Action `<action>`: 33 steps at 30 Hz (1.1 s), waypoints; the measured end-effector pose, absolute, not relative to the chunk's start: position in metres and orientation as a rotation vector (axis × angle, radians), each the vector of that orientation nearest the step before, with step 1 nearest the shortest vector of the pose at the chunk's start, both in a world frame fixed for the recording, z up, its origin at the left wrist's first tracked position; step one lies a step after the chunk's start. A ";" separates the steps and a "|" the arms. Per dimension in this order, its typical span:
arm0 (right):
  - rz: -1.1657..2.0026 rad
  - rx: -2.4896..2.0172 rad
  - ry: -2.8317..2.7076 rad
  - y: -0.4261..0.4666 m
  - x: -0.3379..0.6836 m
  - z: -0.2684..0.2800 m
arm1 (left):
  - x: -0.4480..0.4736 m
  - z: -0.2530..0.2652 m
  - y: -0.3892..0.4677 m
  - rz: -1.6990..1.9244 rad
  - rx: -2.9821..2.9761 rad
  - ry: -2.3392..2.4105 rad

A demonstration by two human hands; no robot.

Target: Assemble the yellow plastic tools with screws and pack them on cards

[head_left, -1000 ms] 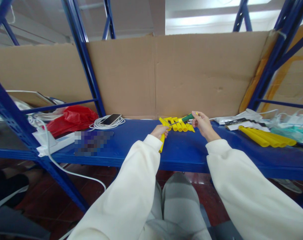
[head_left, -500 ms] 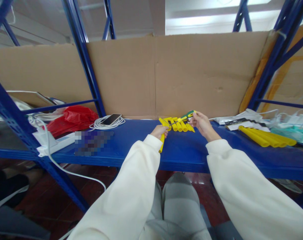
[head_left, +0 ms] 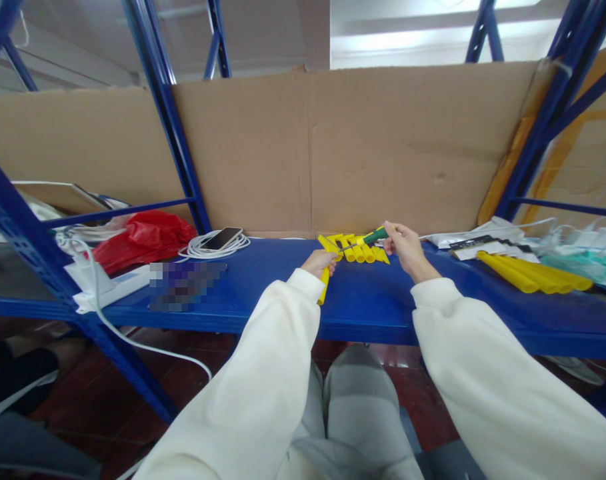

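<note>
My left hand (head_left: 319,264) is closed around a yellow tube (head_left: 324,288), whose lower end sticks out below the fingers. Between the fingers of my right hand (head_left: 405,248) is the end of a screwdriver (head_left: 375,236) with a green and yellow handle. Its thin shaft points left and down, and the tip reaches the upper part of the tube by my left hand. Whether the tip sits on a screw is too small to tell. Just behind, several more yellow tubes (head_left: 365,253) lie side by side on the blue shelf (head_left: 273,287).
More yellow tubes (head_left: 533,275) lie at the right, near plastic bags (head_left: 577,257). A phone (head_left: 223,239) rests on a coiled white cable (head_left: 203,248) at the left, beside a red bag (head_left: 147,240) and a white power strip (head_left: 125,287). A cardboard panel (head_left: 383,147) closes the back.
The screwdriver's handle has turned in my right hand, showing more green and less yellow. Both hands stay in nearly the same place, and the tube remains in my left hand.
</note>
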State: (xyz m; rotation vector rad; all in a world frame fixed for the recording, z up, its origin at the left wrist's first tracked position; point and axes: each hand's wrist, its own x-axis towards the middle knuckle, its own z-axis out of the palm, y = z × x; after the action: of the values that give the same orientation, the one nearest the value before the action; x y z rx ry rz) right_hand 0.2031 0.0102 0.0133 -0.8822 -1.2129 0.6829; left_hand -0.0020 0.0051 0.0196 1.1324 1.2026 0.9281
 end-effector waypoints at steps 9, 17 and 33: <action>0.756 -0.804 -1.275 0.013 0.205 0.011 | 0.000 0.024 0.001 0.929 1.145 1.286; 0.666 -0.951 -1.207 0.007 0.198 0.014 | -0.001 0.024 0.001 0.920 1.165 1.312; 0.704 -1.032 -1.181 0.004 0.195 0.018 | -0.001 0.018 0.007 0.938 1.159 1.264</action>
State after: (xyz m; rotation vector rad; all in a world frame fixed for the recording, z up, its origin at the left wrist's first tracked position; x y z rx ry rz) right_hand 0.1952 0.0041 0.0185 -1.0319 -1.1813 0.7040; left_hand -0.0011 0.0066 0.0177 1.1594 1.2636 0.9376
